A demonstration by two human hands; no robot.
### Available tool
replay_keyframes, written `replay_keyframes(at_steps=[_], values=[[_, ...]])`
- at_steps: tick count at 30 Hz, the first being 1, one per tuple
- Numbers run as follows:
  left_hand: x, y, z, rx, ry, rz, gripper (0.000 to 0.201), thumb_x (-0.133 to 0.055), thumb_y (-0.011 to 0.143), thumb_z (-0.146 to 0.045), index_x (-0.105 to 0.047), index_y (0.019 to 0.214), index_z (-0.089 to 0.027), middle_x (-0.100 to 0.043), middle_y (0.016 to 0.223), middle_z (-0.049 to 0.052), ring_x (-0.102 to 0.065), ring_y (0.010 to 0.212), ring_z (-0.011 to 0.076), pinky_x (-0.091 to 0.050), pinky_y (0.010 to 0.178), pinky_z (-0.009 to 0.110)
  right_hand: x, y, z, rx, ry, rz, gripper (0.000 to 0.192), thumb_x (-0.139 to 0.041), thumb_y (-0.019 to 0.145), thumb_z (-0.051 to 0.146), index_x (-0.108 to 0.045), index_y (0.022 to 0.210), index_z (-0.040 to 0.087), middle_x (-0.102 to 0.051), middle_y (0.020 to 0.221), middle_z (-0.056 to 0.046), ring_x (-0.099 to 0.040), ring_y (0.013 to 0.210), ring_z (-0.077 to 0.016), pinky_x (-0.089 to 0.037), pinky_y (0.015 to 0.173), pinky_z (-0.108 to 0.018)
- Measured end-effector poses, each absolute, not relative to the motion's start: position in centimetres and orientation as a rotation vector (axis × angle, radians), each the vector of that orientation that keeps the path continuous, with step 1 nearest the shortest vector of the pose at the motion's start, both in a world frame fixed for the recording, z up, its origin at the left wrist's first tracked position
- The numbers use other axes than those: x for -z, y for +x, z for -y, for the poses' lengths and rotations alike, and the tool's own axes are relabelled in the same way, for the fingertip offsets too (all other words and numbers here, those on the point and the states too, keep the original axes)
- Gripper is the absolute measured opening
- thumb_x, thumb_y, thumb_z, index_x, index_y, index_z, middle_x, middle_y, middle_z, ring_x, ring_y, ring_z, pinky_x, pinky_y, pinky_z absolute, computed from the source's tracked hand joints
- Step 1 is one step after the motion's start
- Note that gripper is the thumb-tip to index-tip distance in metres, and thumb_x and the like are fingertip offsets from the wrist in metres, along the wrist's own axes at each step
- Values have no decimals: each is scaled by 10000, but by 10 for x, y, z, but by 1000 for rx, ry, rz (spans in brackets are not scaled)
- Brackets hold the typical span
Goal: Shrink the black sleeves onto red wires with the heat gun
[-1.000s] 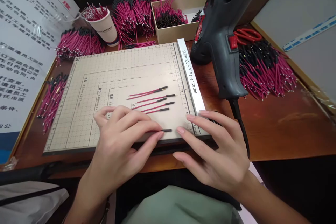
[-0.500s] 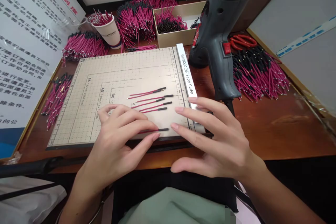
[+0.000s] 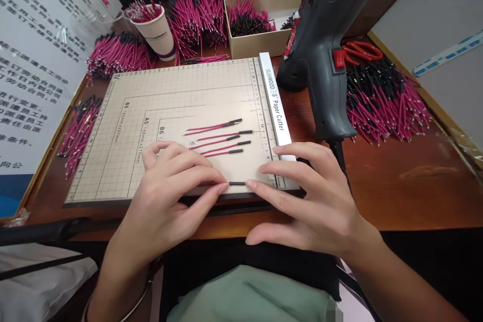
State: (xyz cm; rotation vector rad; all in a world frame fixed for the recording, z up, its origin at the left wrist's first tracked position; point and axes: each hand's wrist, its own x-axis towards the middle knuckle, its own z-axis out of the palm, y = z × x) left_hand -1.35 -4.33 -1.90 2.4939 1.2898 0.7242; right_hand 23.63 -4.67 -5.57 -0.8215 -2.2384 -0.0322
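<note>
Near the front edge of the paper cutter board (image 3: 94,161), my left hand (image 3: 169,196) pinches a wire between thumb and index finger. Its black sleeve (image 3: 237,183) sticks out to the right, and the rest of the wire is hidden behind the hand. At the sleeve's far end, the index fingertip of my right hand (image 3: 317,201) appears to touch it. The right hand's fingers are spread, with the thumb held well apart. Several pink wires with black sleeves (image 3: 222,137) lie on the board just beyond my hands.
A grey heat gun (image 3: 326,60) stands right of the board's white rail (image 3: 274,100). Red-handled pliers (image 3: 362,52) and a wire pile (image 3: 388,103) lie beyond it. At the back are a paper cup (image 3: 158,35) of wires, wire heaps (image 3: 198,15) and a box (image 3: 260,45).
My right index fingertip has come to the end of the black sleeve, where a gap showed before. The left thumb has closed in on the wire. The view has shifted slightly.
</note>
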Motion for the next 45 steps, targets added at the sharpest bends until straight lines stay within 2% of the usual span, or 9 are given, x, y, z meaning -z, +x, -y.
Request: replay_keyframes(at_steps=[18,24,32,36,40,45], values=[[21,-11,44,-750,2465,-1344,131,-655,983,-227,-700,868,-269,-766,862,-20,-652,838,217,-351,931,509,57,238,47,37,-814,2255,554,-770,810,684,-763,1100,213,-755,1086,-73,-615,1184,-265,-511,1004,-449],[19,-12,43,-738,2472,-1324,112,-659,976,-216,-698,882,-263,-749,861,-19,-629,859,227,-375,879,476,57,236,47,20,-853,2204,472,-776,857,601,-759,1098,195,-749,1080,-82,-618,1168,-272,-517,1018,-458],[19,-13,45,-760,2463,-1340,116,-662,973,-220,-707,878,-270,-751,858,-13,-629,856,229,-386,868,474,57,237,47,14,-834,2211,509,-815,800,631,-774,1076,205,-748,1077,-78,-612,1178,-272,-509,1037,-473],[18,-10,44,-824,2445,-1420,120,-645,989,-240,-704,891,-278,-751,877,-8,-639,862,233,-395,838,469,58,235,48,35,-904,2188,470,-781,864,581,-747,1135,198,-747,1096,-89,-622,1173,-281,-529,1031,-489],[14,-5,37,-825,2528,-1565,109,-629,1009,-274,-709,936,-284,-765,933,12,-639,886,253,-375,853,495,59,230,48,71,-1007,2127,546,-704,905,638,-717,1174,164,-731,1149,-134,-635,1181,-309,-532,1035,-521],[11,1,27,-744,2641,-1571,161,-601,1024,-276,-720,915,-278,-780,945,22,-639,902,268,-342,938,562,60,230,48,70,-1009,2160,580,-728,883,641,-701,1207,161,-717,1200,-144,-626,1208,-330,-525,1045,-540]])
